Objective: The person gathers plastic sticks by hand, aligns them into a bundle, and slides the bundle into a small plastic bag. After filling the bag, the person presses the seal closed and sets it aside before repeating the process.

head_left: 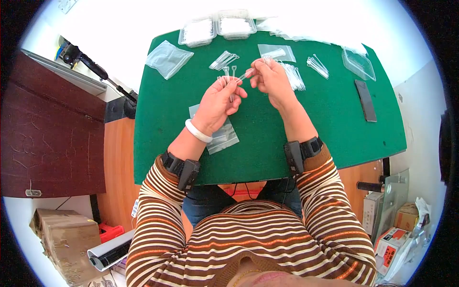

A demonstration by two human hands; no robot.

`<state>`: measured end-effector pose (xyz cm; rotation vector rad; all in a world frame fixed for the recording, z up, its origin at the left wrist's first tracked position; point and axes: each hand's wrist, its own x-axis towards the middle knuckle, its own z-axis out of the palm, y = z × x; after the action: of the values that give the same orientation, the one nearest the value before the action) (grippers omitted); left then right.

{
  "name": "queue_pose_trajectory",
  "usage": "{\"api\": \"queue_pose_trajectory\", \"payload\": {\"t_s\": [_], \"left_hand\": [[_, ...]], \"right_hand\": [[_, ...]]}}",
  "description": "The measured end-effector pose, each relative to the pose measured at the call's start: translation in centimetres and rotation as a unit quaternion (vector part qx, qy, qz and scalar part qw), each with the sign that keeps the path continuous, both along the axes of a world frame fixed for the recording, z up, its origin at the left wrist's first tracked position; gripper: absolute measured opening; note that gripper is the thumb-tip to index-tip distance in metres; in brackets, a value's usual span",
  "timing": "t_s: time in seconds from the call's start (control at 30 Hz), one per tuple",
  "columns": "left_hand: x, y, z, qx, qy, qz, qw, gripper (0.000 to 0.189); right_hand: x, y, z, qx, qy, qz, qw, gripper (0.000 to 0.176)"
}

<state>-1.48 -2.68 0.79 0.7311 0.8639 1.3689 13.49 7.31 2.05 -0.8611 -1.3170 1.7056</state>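
Several thin clear sticks with looped ends (226, 71) are pinched in my left hand (221, 99), their loops pointing up and away from me. My right hand (272, 80) is close beside it, its fingertips closed on a clear stick (247, 74) that spans the gap between both hands. A clear plastic bag (223, 140) lies under my left wrist. Just beyond the hands, a small pile of sticks (224, 60) is on the left. Another pile (293, 76) is partly behind my right hand, near a small clear bag (282, 51).
Two clear tubs of white sticks (197, 32) (235, 26) stand at the green table's (258, 153) far edge. A flat bag (168, 59) lies far left. Rightward are loose sticks (318, 67), a clear tray (358, 64) and a phone (366, 100).
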Motion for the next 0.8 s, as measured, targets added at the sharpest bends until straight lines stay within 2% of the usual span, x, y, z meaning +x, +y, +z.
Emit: {"api": "queue_pose_trajectory", "payload": {"t_s": [0.13, 0.23, 0.37, 0.43, 0.53, 0.73, 0.8], "left_hand": [[-0.1, -0.1, -0.1, -0.006, 0.009, -0.006, 1.000, 0.017], [0.0, 0.0, -0.3, -0.010, 0.016, -0.019, 1.000, 0.017], [-0.1, -0.1, -0.5, -0.006, 0.035, -0.037, 0.999, 0.018], [-0.1, -0.1, -0.4, -0.001, 0.063, -0.048, 0.997, 0.019], [0.3, -0.2, 0.2, -0.009, 0.044, -0.039, 0.998, 0.021], [0.4, -0.3, 0.1, -0.016, 0.029, -0.052, 0.998, 0.025], [0.4, -0.3, 0.2, -0.028, 0.057, -0.074, 0.995, 0.027]], "right_hand": [[0.0, 0.1, -0.2, -0.005, 0.021, 0.021, 1.000, 0.019], [-0.4, -0.7, 0.4, 0.040, -0.024, 0.096, 0.994, 0.018], [-0.2, -0.3, -0.2, 0.057, -0.053, 0.140, 0.987, 0.016], [0.0, 0.0, -0.4, 0.051, -0.062, 0.138, 0.987, 0.015], [0.0, 0.3, -0.6, 0.040, -0.081, 0.134, 0.987, 0.014], [-0.6, -0.6, -0.2, 0.022, -0.054, 0.034, 0.998, 0.015], [-0.6, -0.6, -0.3, 0.015, -0.055, 0.010, 0.998, 0.016]]}}
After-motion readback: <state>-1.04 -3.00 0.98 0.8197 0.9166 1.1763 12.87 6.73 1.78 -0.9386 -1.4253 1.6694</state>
